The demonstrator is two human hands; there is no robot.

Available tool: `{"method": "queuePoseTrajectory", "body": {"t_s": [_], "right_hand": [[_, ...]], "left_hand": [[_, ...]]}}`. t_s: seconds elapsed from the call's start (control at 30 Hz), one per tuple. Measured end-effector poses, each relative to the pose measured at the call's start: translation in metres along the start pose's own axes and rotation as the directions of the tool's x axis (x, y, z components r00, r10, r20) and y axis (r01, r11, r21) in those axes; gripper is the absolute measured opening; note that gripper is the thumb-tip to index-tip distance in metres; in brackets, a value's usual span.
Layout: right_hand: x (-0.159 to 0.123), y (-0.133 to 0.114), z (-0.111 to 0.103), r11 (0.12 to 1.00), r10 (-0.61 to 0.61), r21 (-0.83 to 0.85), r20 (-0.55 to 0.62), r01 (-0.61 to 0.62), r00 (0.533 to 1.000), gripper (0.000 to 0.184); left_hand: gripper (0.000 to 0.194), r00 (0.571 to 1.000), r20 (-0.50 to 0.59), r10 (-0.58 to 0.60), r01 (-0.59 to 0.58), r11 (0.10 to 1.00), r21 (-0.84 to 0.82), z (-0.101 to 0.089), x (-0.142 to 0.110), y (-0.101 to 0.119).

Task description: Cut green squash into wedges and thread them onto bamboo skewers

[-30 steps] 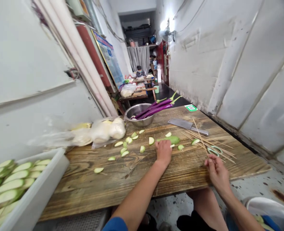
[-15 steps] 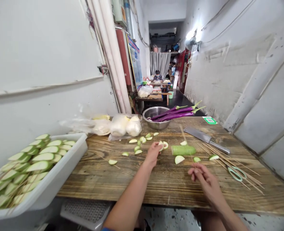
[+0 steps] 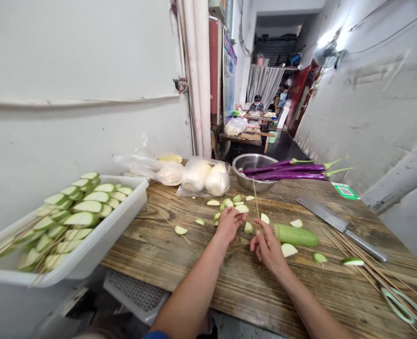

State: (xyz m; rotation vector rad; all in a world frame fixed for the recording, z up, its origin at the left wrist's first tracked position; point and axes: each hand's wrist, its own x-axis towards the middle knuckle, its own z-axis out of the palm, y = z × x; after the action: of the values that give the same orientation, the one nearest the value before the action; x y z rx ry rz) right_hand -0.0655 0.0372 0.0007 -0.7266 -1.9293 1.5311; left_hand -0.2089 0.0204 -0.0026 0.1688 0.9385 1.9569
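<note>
Between the fingertips of my left hand (image 3: pixel 229 225) is a pale half-round zucchini slice (image 3: pixel 242 208). My right hand (image 3: pixel 269 246), close beside it, pinches a thin bamboo skewer (image 3: pixel 256 200) that points upward. Slice and skewer are apart. Several loose zucchini slices (image 3: pixel 228 202) lie beyond my left hand, with others scattered around both hands. A cut zucchini piece (image 3: pixel 296 234) rests to the right of my right hand, its slices still together.
On the left stands a white tub (image 3: pixel 137 193) of skewered slices. Bagged white food (image 3: pixel 204 178) and a steel bowl (image 3: pixel 252 183) with long purple eggplants (image 3: pixel 293 170) are at the back. A cleaver (image 3: pixel 324 214), loose skewers and scissors (image 3: pixel 397 301) lie right. A person (image 3: pixel 257 104) sits far back.
My right hand has come left and forward, close to my left hand, with the skewer in it. My left hand still holds a slice. The view has turned left.
</note>
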Motion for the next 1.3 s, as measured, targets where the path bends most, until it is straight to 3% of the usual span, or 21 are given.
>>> {"method": "queuePoseTrajectory", "body": {"t_s": [0.17,0.37,0.53,0.7,0.8,0.93,1.07,1.3], "right_hand": [[-0.009,0.011,0.000,0.995,0.077,0.064,-0.003,-0.076,0.997,0.041],[-0.015,0.000,0.008,0.969,0.197,0.120,0.153,-0.216,0.968,0.046],[-0.020,0.003,0.015,0.987,0.113,0.103,0.110,-0.125,0.987,0.028],[-0.019,0.004,0.015,0.985,0.166,0.024,0.168,-0.173,0.972,0.021],[-0.019,0.004,0.015,0.994,0.103,-0.032,0.136,-0.100,0.985,0.025],[-0.021,0.003,0.015,0.995,0.055,-0.090,0.113,-0.045,0.992,0.032],[-0.022,0.002,0.013,0.992,-0.014,-0.122,0.069,0.023,0.998,0.035],[-0.021,0.001,0.012,0.989,0.009,-0.151,0.052,-0.001,0.999,0.037]], "left_hand": [[0.017,0.988,0.060,-0.141,0.149,0.972,-0.181,-0.002,0.003,0.007],[0.007,0.991,-0.066,-0.113,0.097,0.972,-0.214,-0.005,0.010,0.015],[0.004,0.983,-0.075,-0.167,0.134,0.936,-0.327,-0.011,0.014,0.025],[0.017,0.977,0.017,-0.212,0.202,0.899,-0.388,-0.015,0.014,0.032],[0.022,0.978,0.039,-0.204,0.201,0.883,-0.424,-0.014,0.014,0.033],[0.016,0.991,-0.008,-0.131,0.113,0.882,-0.458,-0.014,0.015,0.034],[0.015,0.989,0.056,-0.135,0.146,0.902,-0.406,-0.016,0.015,0.034],[0.029,0.993,0.027,-0.119,0.118,0.878,-0.463,-0.016,0.015,0.035]]}}
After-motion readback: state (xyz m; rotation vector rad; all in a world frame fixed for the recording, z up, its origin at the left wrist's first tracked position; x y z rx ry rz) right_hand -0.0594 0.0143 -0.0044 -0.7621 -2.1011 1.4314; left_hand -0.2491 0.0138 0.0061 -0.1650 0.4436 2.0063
